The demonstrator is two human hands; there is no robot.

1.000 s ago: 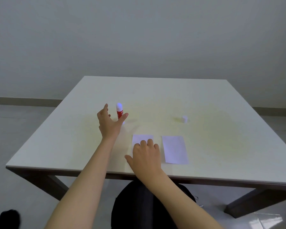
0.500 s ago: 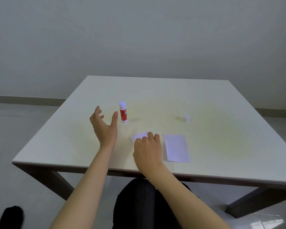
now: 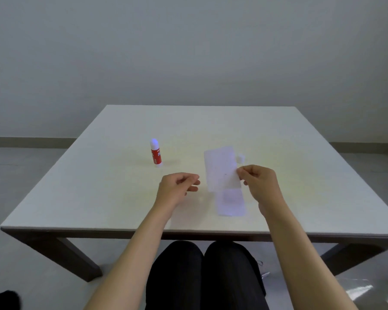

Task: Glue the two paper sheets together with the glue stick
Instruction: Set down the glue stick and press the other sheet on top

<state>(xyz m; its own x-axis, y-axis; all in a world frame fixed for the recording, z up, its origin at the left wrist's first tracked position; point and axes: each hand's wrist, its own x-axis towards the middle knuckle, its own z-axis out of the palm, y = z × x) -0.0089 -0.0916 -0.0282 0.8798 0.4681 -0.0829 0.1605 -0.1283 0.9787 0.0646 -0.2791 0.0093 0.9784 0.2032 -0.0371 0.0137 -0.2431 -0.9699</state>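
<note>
The right hand pinches a white paper sheet by its right edge, thumb and fingertips pressed together on the paper, the other fingers curled in behind. That grip carries the sheet raised and tilted, its far corners leaning away toward the back of the tabletop. The left hand holds nothing: its fingers are loosely curled, fingertips pointing right toward the lifted sheet, with a gap between them and the sheet's left edge.

The second paper sheet lies flat on the tabletop just below the raised one, whose lower edge overlaps its far end from this view. Its near edge sits short of the tabletop's front edge, between the two forearms.

The glue stick stands upright, red-bodied with a white top, well to the left of the sheets and farther back than the left hand. Nothing touches it. Its white cap rests on the tabletop just beside the raised sheet's upper right corner, behind the right hand.

Bare tabletop stretches wide to the left of the glue stick, to the right of the right hand, and across the whole far half. The front edge runs just over the person's dark-clothed knees.
</note>
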